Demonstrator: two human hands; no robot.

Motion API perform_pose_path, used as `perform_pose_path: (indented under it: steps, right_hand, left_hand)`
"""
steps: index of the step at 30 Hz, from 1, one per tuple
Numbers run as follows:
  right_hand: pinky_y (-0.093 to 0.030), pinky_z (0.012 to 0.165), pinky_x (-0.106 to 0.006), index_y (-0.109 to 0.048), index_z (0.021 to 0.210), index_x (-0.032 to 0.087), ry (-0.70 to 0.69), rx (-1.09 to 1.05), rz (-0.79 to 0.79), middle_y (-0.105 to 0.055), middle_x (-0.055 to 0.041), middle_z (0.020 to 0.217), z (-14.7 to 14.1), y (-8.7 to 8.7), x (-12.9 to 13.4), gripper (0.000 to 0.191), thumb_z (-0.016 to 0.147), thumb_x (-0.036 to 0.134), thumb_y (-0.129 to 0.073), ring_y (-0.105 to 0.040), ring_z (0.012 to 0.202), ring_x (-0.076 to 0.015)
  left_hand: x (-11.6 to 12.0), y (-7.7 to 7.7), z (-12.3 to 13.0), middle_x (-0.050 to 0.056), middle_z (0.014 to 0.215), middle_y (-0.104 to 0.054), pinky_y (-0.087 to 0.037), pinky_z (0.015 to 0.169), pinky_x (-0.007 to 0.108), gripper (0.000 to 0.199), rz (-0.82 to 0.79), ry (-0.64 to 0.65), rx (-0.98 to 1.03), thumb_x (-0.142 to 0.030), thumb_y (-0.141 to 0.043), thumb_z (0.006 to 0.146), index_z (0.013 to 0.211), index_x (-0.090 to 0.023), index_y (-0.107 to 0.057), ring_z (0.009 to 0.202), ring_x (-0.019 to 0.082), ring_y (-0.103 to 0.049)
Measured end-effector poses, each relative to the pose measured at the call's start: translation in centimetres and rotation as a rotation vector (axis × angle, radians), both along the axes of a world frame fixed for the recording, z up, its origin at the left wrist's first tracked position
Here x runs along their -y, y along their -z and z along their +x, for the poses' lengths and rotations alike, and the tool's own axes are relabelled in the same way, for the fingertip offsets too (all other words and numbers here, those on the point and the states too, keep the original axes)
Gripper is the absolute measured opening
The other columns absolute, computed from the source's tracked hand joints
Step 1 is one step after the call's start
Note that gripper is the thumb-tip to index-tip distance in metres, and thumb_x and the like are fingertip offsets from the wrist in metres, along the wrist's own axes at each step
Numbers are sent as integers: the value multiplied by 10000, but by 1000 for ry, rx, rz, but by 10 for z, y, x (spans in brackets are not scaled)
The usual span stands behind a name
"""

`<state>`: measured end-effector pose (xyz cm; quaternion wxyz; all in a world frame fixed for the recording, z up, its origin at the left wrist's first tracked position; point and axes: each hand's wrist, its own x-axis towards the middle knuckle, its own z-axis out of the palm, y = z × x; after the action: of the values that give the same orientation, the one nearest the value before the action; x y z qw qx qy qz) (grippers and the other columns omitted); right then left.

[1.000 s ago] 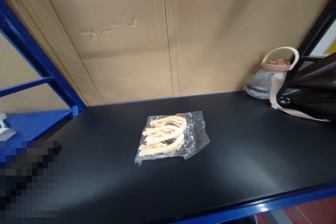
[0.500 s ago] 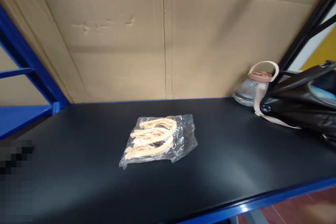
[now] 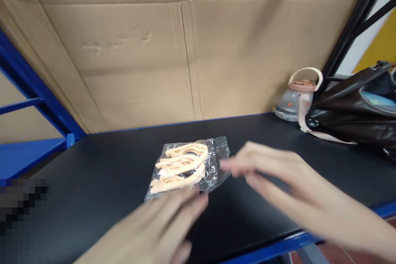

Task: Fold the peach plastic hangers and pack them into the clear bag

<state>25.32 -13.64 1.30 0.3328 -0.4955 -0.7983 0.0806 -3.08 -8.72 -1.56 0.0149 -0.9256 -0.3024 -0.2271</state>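
A clear plastic bag (image 3: 213,169) lies flat on the black tabletop (image 3: 117,173), with several cream-coloured curved plastic pieces (image 3: 185,161) inside, which look like folding hangers. My left hand (image 3: 163,222) is over the near edge of the bag, its fingers stretched forward and somewhat blurred, holding nothing. From the right, my right hand (image 3: 269,169) reaches to the bag's right edge; its fingers are extended, the thumb is apart below them, and nothing is in it. Whether either hand touches the plastic I cannot tell.
A clear bottle (image 3: 291,101) with a pinkish lid and strap stands at the back right, beside a black leather-like bag (image 3: 349,107). Cardboard (image 3: 130,62) lines the back. A blue metal frame (image 3: 40,86) rises at the left. Something pixelated (image 3: 18,202) lies at the left edge.
Both hands have come into view from below and the right, close to the plastic bag. The camera view has shifted and tilted slightly; the bag has stayed in place.
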Motion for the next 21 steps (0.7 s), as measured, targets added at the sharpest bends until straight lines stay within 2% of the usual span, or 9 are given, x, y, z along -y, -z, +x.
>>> perform_pose_path:
  steps: [2, 3, 4, 6, 8, 10, 13, 16, 21]
  right_hand:
    - [-459, 921, -405, -474, 1289, 317, 116, 124, -80, -592, -46, 1174, 6, -8, -43, 389, 907, 364, -421, -584, 1050, -243]
    - [-436, 933, -446, -428, 1333, 249, 188, 166, -108, -570, -81, 1215, 10, -6, -64, 467, 890, 397, -438, -578, 1048, -268]
    - [-430, 917, -476, -385, 1362, 198, 229, 183, -190, -595, -109, 1158, 15, 0, -83, 529, 887, 425, -433, -589, 1009, -282]
    - [-457, 844, -435, -370, 1353, 147, 184, 109, -332, -645, -99, 991, 22, 16, -113, 578, 865, 441, -462, -611, 874, -252]
    - [-483, 689, -328, -354, 1330, 113, 74, -97, -510, -646, -52, 811, 25, 29, -130, 587, 808, 315, -534, -588, 690, -182]
    - [-438, 544, -250, -350, 1301, 112, 32, -250, -619, -602, 5, 674, 23, 32, -134, 570, 757, 177, -508, -521, 553, -128]
    - [-381, 469, -204, -406, 1232, 138, 18, -455, -657, -549, 37, 622, 14, 23, -131, 507, 730, 122, -478, -466, 499, -90]
    - [-408, 496, -198, -444, 1193, 160, -70, -625, -661, -569, 28, 656, 3, 12, -128, 462, 742, 137, -539, -505, 540, -87]
    - [-483, 614, -269, -402, 1251, 191, -218, -684, -632, -670, -40, 792, -11, 9, -130, 429, 857, 301, -530, -622, 707, -150]
  left_hand:
    - [-19, -14, 24, 6, 1435, -415, -344, 1066, 438, 498, -14, -114, -120, -435, -373, 919, 1391, -278, -375, 1328, 284, -339]
    - [-30, -18, 36, 44, 1474, -349, -309, 1085, 463, 522, -31, -139, -161, -422, -311, 943, 1425, -222, -310, 1353, 282, -295]
    - [-41, -21, 49, 71, 1494, -303, -288, 1093, 473, 549, -35, -154, -176, -438, -277, 951, 1435, -178, -281, 1373, 279, -252]
    - [-58, -20, 67, 96, 1500, -285, -258, 1108, 466, 594, -79, -92, -252, -478, -308, 938, 1426, -140, -289, 1385, 276, -220]
    - [-66, -14, 76, 113, 1480, -326, -257, 1111, 445, 630, -90, -3, -305, -487, -393, 907, 1411, -118, -312, 1374, 272, -249]
    - [-66, -8, 77, 128, 1466, -348, -254, 1109, 450, 647, -63, 67, -310, -483, -435, 887, 1406, -114, -319, 1370, 277, -253]
    - [-59, -6, 74, 149, 1448, -355, -272, 1081, 491, 567, -21, 102, -250, -419, -392, 911, 1394, -127, -342, 1352, 305, -266]
    - [-53, -9, 73, 143, 1322, -471, -348, 1011, 490, 479, -71, 113, -168, -370, -339, 931, 1347, -142, -408, 1220, 297, -420]
    - [-47, -9, 73, 127, 1214, -548, -438, 925, 474, 656, -241, 24, 36, -641, -485, 806, 1259, -169, -440, 1107, 292, -519]
